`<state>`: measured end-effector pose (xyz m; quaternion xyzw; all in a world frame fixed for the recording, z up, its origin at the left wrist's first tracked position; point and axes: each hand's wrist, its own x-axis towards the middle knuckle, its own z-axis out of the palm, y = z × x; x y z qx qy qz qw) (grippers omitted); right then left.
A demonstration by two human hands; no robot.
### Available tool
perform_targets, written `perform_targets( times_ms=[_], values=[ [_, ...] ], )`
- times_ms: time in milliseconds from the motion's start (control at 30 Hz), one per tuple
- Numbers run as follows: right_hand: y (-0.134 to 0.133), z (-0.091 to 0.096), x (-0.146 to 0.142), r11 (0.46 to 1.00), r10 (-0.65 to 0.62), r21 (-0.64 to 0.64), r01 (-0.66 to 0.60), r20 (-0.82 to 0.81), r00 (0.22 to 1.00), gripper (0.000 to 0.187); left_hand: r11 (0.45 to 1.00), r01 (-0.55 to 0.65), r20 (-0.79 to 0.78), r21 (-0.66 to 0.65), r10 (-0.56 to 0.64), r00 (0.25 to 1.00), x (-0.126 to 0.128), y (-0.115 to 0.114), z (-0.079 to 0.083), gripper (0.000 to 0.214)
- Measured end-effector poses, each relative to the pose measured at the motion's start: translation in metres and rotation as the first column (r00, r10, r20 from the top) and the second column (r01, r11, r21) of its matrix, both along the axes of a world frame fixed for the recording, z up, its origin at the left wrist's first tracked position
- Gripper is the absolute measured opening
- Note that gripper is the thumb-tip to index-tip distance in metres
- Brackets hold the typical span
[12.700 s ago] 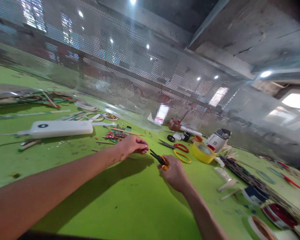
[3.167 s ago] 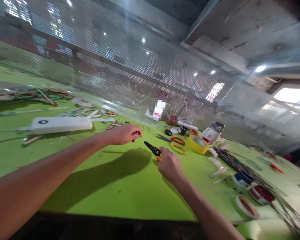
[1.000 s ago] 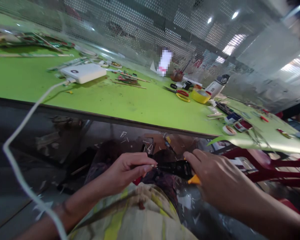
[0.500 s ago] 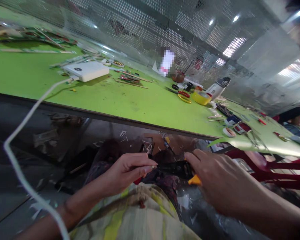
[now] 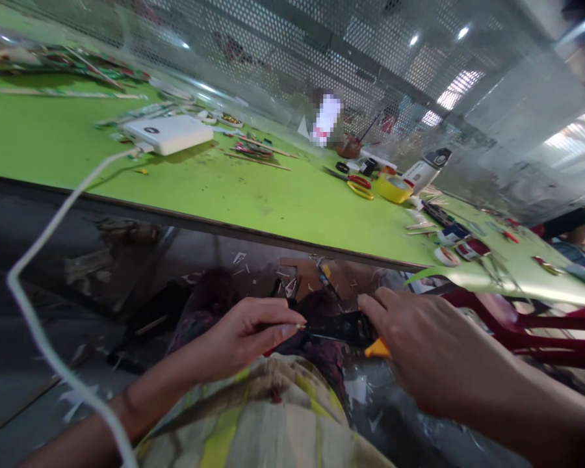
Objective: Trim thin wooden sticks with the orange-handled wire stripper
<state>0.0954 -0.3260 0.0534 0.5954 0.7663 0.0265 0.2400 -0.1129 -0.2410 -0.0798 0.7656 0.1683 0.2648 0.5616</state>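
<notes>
White cable (image 5: 43, 247) hangs at your left. Below the green table (image 5: 253, 195), your left hand (image 5: 244, 335) pinches a thin sliver (image 5: 299, 325) against the tip of the cutters (image 5: 338, 327); your right hand (image 5: 424, 351) clasps their handles. Judging by this, no cut is made yet.

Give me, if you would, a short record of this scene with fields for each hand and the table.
right hand: grips black cutters with an orange handle
left hand: pinches a small piece at the cutters' tip, too small to identify
place: both hands over the lap, below the table edge
on table: white power bank with cable, scissors, yellow tape roll
</notes>
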Motion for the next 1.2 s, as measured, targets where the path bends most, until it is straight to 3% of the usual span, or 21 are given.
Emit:
perform_targets(
  times_ms=[167,300,467,700,867,1200],
  values=[
    [0.002,0.002,-0.003,0.999,-0.015,-0.031,0.016,0.035,0.999,0.032,0.995,0.007,-0.027,-0.101,-0.009,1.0,0.001,0.0,0.0,0.028],
    [0.0,0.003,-0.008,1.0,0.003,0.021,-0.004,0.068,0.998,0.031,0.967,0.035,-0.049,-0.252,-0.049,0.998,0.004,-0.001,0.002,0.031],
    [-0.004,-0.001,-0.008,0.993,0.097,0.057,-0.104,0.114,0.989,0.033,0.895,0.084,-0.057,-0.439,-0.121,0.991,0.006,-0.004,0.007,0.032],
    [-0.005,-0.001,-0.008,0.987,0.132,0.075,-0.142,0.123,0.984,0.031,0.763,0.065,-0.008,-0.643,-0.091,0.996,0.009,-0.009,0.009,0.027],
    [-0.006,-0.002,-0.006,0.988,0.128,0.071,-0.136,0.108,0.986,0.032,0.732,0.042,0.013,-0.68,-0.046,0.999,0.009,-0.012,0.013,0.025],
    [-0.003,-0.003,-0.004,0.99,0.127,0.058,-0.128,0.029,0.992,0.03,0.727,-0.006,-0.019,-0.687,-0.01,1.0,0.008,-0.014,0.016,0.026]
  ],
)
